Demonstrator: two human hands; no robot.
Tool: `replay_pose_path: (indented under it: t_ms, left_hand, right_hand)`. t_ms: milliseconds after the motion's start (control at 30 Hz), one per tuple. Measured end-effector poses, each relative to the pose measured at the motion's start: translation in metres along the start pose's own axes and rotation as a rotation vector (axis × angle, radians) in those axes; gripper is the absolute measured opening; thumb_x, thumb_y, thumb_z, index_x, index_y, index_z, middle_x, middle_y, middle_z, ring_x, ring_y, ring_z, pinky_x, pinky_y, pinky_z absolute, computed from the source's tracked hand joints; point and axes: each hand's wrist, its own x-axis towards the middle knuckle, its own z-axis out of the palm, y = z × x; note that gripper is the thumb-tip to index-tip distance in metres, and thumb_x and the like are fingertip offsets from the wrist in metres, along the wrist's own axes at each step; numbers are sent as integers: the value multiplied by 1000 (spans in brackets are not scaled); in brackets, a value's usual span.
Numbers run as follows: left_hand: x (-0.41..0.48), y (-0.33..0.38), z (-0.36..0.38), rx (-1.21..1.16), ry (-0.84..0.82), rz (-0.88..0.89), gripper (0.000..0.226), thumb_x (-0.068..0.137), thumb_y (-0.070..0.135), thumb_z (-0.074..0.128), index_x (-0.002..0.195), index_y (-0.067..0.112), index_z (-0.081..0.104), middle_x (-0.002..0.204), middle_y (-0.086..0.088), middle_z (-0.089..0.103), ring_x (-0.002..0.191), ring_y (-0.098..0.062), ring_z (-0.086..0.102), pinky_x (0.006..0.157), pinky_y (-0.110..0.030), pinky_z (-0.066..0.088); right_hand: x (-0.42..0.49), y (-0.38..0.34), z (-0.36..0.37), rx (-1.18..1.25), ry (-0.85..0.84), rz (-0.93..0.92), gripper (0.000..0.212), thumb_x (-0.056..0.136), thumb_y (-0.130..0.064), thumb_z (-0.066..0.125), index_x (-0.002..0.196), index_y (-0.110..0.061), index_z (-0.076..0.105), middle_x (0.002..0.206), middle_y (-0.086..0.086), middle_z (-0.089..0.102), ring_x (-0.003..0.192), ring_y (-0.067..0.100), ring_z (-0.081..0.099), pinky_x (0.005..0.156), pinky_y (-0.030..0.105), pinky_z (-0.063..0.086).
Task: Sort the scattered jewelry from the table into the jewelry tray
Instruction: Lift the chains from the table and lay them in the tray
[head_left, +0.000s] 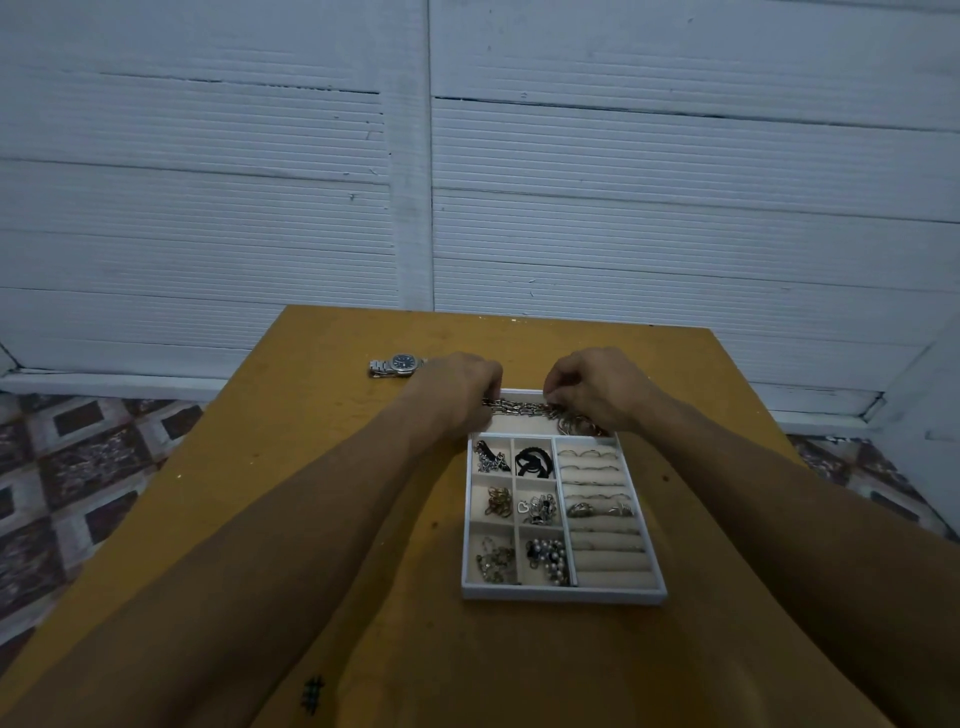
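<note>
At the 12 o'clock end of the white tray, both hands are over the long compartment that goes across its width. The left hand and the right hand have the fingers curled, and each one pinches an end of a silver chain. The chain is stretched between them, just above this compartment. Some thin bangles lie in the same compartment, at 3 o'clock from the chain, partly under the right hand.

The tray stands on a yellow table. Its 9 o'clock half has six small square compartments with mixed small jewelry, among them a black piece and pearl beads. Its 3 o'clock half has padded rolls, and several rings sit between them.

A silver watch with a dark face lies on the table at 10 o'clock from the tray, just beside the left hand. Behind the table is a white ribbed wall, and a patterned tile floor shows at 9 o'clock.
</note>
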Motion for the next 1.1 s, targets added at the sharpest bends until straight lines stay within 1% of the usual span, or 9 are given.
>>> replay_pose_path:
  t_ms: [167, 233, 333, 400, 500, 600, 733, 933, 1100]
  left_hand:
    - [0, 4, 2, 2, 22, 0, 14, 86, 21, 61, 101, 21, 60, 104, 1, 62, 94, -19, 56, 80, -36, 52]
    - [0, 5, 2, 3, 37, -12, 13, 87, 21, 59, 100, 21, 60, 103, 2, 63, 94, -18, 57, 80, -37, 53]
    - [-1, 6, 3, 5, 47, -12, 12, 87, 21, 59, 99, 22, 60, 101, 2, 63, 92, -17, 56, 78, -35, 52]
    - [-1, 5, 4, 10, 54, -6, 11, 87, 22, 59, 99, 22, 60, 100, 2, 62, 91, -17, 56, 76, -33, 51]
    - [-1, 4, 6, 10, 67, 2, 11, 88, 22, 59, 99, 21, 59, 99, 2, 62, 90, -16, 55, 73, -30, 48]
    - [-1, 3, 6, 3, 78, 11, 11, 88, 22, 59, 99, 20, 59, 99, 1, 62, 89, -16, 55, 72, -28, 46]
    - [-3, 3, 7, -3, 88, 9, 12, 89, 23, 59, 100, 20, 59, 99, 1, 62, 89, -15, 55, 71, -26, 44]
    - [-7, 4, 3, -6, 88, 5, 13, 90, 25, 57, 102, 20, 59, 102, 0, 62, 93, -17, 55, 78, -32, 50]
    - [-14, -2, -3, -76, 91, -29, 19, 90, 29, 59, 106, 20, 60, 108, 0, 63, 97, -17, 55, 81, -34, 50]
  right_hand:
    - [-1, 5, -5, 12, -5, -3, 5, 87, -14, 69, 87, -17, 73, 73, -9, 67, 71, 10, 66, 67, 22, 51]
    - [1, 3, -1, -15, -29, -10, 2, 85, -16, 72, 86, -16, 74, 78, -5, 69, 70, 10, 67, 63, 21, 51]
    - [6, 2, 4, -101, -45, -17, 11, 79, -20, 78, 87, -14, 75, 81, -2, 68, 68, 10, 64, 53, 18, 44]
    - [8, 0, 6, -184, -39, -25, 15, 78, -22, 79, 89, -12, 74, 85, -1, 65, 73, 13, 61, 58, 23, 46]
    - [10, -2, 7, -317, -8, -54, 17, 81, -26, 75, 90, -12, 71, 93, -1, 54, 84, 15, 54, 74, 31, 49]
    - [9, -3, 9, -360, 14, -72, 17, 85, -29, 70, 89, -13, 69, 94, -1, 52, 87, 16, 53, 75, 32, 49]
    - [8, -2, 8, -353, 3, -69, 17, 87, -30, 68, 90, -14, 69, 95, 0, 54, 89, 18, 55, 76, 32, 49]
    - [7, -4, 9, -336, 37, -66, 19, 89, -37, 62, 85, -19, 66, 91, -2, 57, 83, 17, 56, 72, 33, 49]
    - [5, -12, 14, -146, 94, -8, 10, 86, -25, 62, 86, -20, 71, 85, -3, 69, 80, 17, 63, 73, 35, 54]
